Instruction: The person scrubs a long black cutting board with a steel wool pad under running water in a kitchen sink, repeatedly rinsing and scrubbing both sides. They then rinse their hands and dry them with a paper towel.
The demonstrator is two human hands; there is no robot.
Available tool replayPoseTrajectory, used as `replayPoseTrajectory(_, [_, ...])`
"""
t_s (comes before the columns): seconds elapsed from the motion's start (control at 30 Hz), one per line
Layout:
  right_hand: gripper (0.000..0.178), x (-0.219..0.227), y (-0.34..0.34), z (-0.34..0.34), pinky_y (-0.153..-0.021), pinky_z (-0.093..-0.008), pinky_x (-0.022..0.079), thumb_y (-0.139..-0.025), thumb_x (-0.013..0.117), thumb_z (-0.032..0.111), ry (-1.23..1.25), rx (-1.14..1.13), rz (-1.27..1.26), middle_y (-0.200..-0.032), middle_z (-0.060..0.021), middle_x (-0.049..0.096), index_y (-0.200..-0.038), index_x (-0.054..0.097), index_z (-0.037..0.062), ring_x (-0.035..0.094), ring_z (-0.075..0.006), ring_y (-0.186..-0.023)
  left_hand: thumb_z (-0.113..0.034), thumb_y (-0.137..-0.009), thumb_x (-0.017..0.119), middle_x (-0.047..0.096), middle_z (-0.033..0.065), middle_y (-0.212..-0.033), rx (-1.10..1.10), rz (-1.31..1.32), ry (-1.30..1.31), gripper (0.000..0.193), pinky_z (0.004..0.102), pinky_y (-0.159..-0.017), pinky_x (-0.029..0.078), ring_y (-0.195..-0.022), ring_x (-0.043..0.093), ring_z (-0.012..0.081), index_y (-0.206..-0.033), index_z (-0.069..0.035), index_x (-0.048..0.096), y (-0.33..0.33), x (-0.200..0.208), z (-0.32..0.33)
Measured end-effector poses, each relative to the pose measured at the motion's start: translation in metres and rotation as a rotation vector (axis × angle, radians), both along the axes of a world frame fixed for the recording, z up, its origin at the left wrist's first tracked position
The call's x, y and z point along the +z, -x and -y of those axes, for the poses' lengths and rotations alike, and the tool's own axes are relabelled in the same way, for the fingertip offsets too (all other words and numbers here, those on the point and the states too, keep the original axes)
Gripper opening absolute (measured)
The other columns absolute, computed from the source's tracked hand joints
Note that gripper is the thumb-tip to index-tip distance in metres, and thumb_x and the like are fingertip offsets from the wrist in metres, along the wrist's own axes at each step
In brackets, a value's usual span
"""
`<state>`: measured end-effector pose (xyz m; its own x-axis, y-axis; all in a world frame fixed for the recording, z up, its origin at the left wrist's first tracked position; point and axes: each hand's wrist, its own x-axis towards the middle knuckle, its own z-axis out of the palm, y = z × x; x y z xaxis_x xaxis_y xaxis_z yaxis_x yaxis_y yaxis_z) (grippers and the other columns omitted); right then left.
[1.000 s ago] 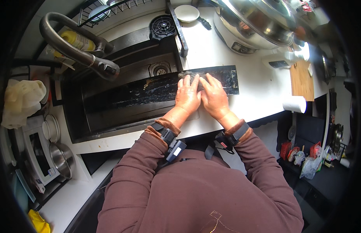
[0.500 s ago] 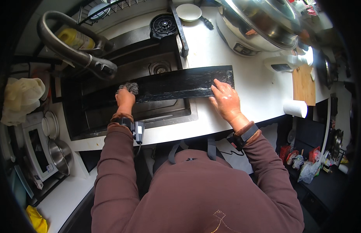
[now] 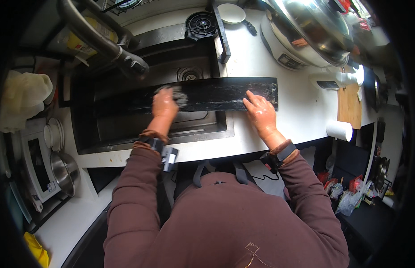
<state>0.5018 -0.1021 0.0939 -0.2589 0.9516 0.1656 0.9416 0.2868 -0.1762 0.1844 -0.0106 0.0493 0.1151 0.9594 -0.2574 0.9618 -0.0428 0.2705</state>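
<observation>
A long black panel (image 3: 212,94) with pale streaks lies across the sink (image 3: 227,128), its right end over the white counter. My left hand (image 3: 164,106), closed on a grey steel-wool scrubber (image 3: 180,99), presses it to the panel's top left of the middle; motion blurs both a little. On the panel's right end rest the spread fingers of my right hand (image 3: 263,117), wet with a few suds. The panel's far left end is dark and hard to make out against the sink.
The faucet (image 3: 127,62) arches over the sink's left part. Behind stand a round black grate (image 3: 202,25), a white plate (image 3: 231,14) and a large steel-lidded cooker (image 3: 301,40). A white bottle (image 3: 332,81) and a white cup (image 3: 339,131) are at the right.
My left hand has slid the scrubber rightward along the panel. My right hand keeps its place on the right end. The whole view has shifted slightly.
</observation>
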Motion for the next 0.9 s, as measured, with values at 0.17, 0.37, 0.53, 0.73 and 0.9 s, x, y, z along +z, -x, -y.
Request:
replayPoseTrajectory(0.17, [0.03,-0.007,0.001,0.001,-0.086,-0.0386,0.049,-0.075,0.062,0.007,-0.075,0.017,0.018,-0.127,-0.0079,0.059,-0.104,0.066,0.0061,0.058,-0.0251,-0.108,-0.02,-0.08,0.07,0.058,0.0174,-0.115,-0.113,0.144,-0.043,0.043,0.0443,-0.091,0.048,-0.106,0.057,0.0369,-0.119,-0.005,0.06,-0.049,0.012,0.026])
replayPoseTrajectory(0.37, [0.03,-0.008,0.001,0.0,-0.087,-0.0388,0.049,-0.075,0.062,0.008,-0.02,0.026,-0.006,-0.126,-0.0076,0.059,-0.104,0.066,0.0057,0.057,-0.0253,-0.109,-0.013,-0.081,0.067,0.057,0.0151,-0.119,-0.228,0.405,-0.319,0.038,0.0427,-0.096,0.044,-0.108,0.052,0.0364,-0.118,-0.006,0.059,-0.103,0.003,0.04])
replayPoseTrajectory(0.53, [0.031,-0.002,0.002,0.001,-0.09,-0.04,0.048,-0.075,0.065,0.01,0.017,0.005,-0.024,-0.128,-0.0097,0.057,-0.106,0.065,0.0054,0.056,-0.0266,-0.112,-0.004,-0.075,0.068,0.064,0.0164,-0.106,0.084,0.27,-0.026,0.04,0.0423,-0.085,0.052,-0.096,0.062,0.0381,-0.115,-0.004,0.063,0.014,-0.01,0.012])
replayPoseTrajectory(0.73, [0.043,0.019,0.011,-0.003,-0.101,-0.0427,0.042,-0.08,0.07,0.017,0.13,0.042,-0.317,-0.133,-0.0178,0.052,-0.121,0.06,0.0068,0.05,-0.0348,-0.121,-0.007,-0.094,0.04,0.063,0.0147,-0.119,0.721,1.665,0.511,0.035,0.0444,-0.086,0.055,-0.102,0.064,0.0312,-0.125,-0.001,0.055,0.021,0.019,0.026])
replayPoseTrajectory(0.9, [0.072,0.041,0.05,-0.023,-0.105,-0.043,0.04,-0.08,0.073,0.025,0.317,0.029,-0.624,-0.137,-0.0207,0.049,-0.142,0.041,0.0092,0.049,-0.0389,-0.124,-0.029,-0.091,0.057,0.057,0.0159,-0.129,0.614,2.034,0.834,0.046,0.0479,-0.086,0.056,-0.113,0.059,0.033,-0.131,-0.008,0.051,-0.005,0.041,0.049])
